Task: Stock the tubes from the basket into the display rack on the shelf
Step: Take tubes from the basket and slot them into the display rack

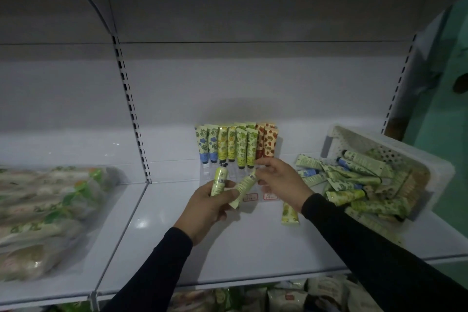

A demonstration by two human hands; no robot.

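A clear display rack [253, 195] sits on the white shelf [228, 256], with several tubes [236, 143] standing in it in blue, yellow, green and red rows. My left hand [210, 208] grips two pale green tubes: one [219, 181] upright with its black cap up, the other [244, 186] slanted to the right. My right hand [281, 180] pinches the top end of the slanted tube just in front of the rack. A white basket [334, 139] lies tipped on its side at the right, with several tubes [354, 185] spilling out of it.
One loose tube [290, 214] lies on the shelf below my right wrist. Bagged goods [45, 210] fill the neighbouring shelf bay at the left, beyond a slotted upright [134, 119]. More packets [291, 296] show on the shelf below.
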